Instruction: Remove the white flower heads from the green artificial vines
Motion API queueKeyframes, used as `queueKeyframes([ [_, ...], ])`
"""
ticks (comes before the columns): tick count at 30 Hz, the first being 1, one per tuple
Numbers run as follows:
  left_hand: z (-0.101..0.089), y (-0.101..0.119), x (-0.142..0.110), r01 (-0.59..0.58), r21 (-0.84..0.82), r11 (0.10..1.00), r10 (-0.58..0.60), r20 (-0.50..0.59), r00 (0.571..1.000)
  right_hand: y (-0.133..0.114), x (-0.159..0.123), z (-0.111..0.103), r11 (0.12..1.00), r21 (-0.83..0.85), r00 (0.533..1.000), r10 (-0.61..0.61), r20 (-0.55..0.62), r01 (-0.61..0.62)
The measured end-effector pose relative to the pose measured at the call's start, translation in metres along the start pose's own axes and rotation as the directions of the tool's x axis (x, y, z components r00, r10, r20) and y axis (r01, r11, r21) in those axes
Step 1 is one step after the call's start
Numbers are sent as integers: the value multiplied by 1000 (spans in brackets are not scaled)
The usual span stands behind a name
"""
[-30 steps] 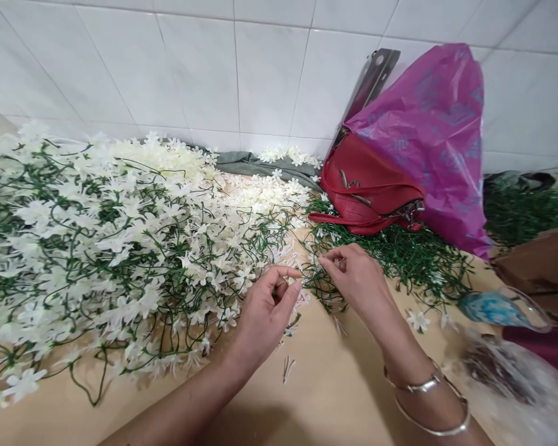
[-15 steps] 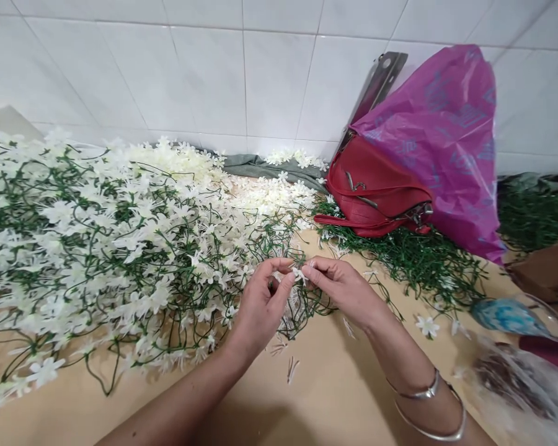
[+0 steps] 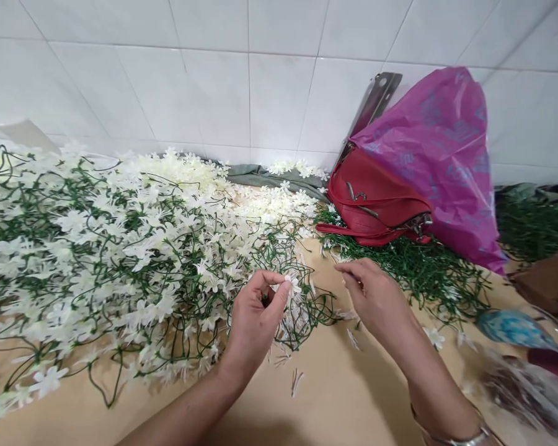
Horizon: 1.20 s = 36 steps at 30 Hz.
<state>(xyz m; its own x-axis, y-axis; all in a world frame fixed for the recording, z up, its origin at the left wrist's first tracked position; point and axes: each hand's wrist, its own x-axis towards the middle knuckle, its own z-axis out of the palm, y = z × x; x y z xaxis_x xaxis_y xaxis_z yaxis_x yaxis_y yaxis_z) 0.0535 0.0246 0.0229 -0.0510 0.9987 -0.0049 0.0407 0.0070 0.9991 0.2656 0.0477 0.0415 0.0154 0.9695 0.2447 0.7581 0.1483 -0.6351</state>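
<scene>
- Red handbag (image 3: pixel 376 201): landmark, resting on green stems (image 3: pixel 423 272).
- Left hand (image 3: pixel 259 313): in front and to the left of the handbag, thumb and forefinger pinching a small white flower (image 3: pixel 294 285) there.
- Right hand (image 3: pixel 376 292): directly in front of the handbag, fingertips close together; whether they hold anything cannot be told.
- Heap of white flowers (image 3: pixel 139 251): left of the handbag.

Between the left arm (image 3: pixel 199 399) and right arm (image 3: pixel 428 378) there is room to pass low over the table (image 3: pixel 339 390), around a few white stamens (image 3: pixel 296 383), but a heap of white flowers (image 3: pixel 139 251) fills the left, and a red handbag (image 3: pixel 376 201) and tall purple plastic bag (image 3: pixel 446 142) block the back right.
</scene>
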Motion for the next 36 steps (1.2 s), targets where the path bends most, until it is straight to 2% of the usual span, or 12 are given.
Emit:
queueKeyframes([
  [3,3,3,3,-4,-18,1000,4,1,1000,-16,-10,-9,995,91,999,-40,-12,41],
  [5,6,6,5,-9,-52,999,9,2,1000,-30,-20,-7,976,215,1000,-14,26,8],
  [7,8,8,7,1,-96,995,-1,4,1000,-43,-28,2,912,405,996,45,71,-70],
  [9,9,9,8,27,-142,989,-26,11,1000,-50,-33,14,823,552,991,118,59,-131],
  [11,10,10,7,57,-185,981,-56,15,998,-52,-35,25,741,655,986,166,33,-147],
  [13,11,10,6,76,-220,973,-75,16,997,-51,-34,33,700,701,984,177,17,-138],
  [18,13,10,4,103,-250,963,-100,25,995,-42,-32,42,693,715,979,195,-59,-94],
  [21,14,9,4,133,-259,957,-130,29,991,-37,-33,44,671,731,973,227,-45,-123],
  [24,15,6,4,143,-269,952,-143,19,989,-36,-35,44,711,693,977,209,-46,-119],
  [30,17,3,4,153,-284,947,-153,19,988,-42,-39,47,759,651,974,143,-178,8],
  [34,21,6,3,220,-368,903,-215,55,975,-42,-39,50,835,525,949,12,-315,164],
  [36,23,8,1,253,-406,878,-243,78,967,-40,-39,51,843,509,948,-2,-319,173],
])
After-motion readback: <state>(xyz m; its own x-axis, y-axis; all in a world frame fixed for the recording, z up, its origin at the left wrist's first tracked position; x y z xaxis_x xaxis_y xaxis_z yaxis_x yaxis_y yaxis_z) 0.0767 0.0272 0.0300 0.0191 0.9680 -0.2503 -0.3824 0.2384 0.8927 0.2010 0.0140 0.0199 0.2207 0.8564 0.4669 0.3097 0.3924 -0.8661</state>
